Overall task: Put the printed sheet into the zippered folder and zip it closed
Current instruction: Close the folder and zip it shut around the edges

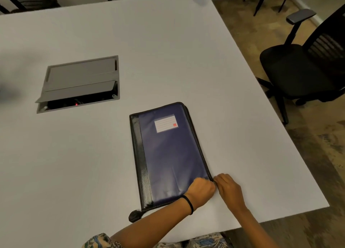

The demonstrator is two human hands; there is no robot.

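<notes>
A dark blue zippered folder (168,154) with a black spine and a white label lies closed flat on the white table (93,163). Both hands meet at its near right corner. My left hand (202,190) lies on that corner with fingers curled, holding the folder's edge. My right hand (226,188) pinches at the zipper on the right edge, just beside the corner; the zipper pull itself is hidden by the fingers. A black tab (134,215) sticks out at the folder's near left corner. No printed sheet is visible.
A grey cable hatch (80,80) sits in the table to the far left, its flap partly open. A black office chair (306,67) stands off the table's right side. More chairs stand beyond the far edge. The table's near edge is close to my body.
</notes>
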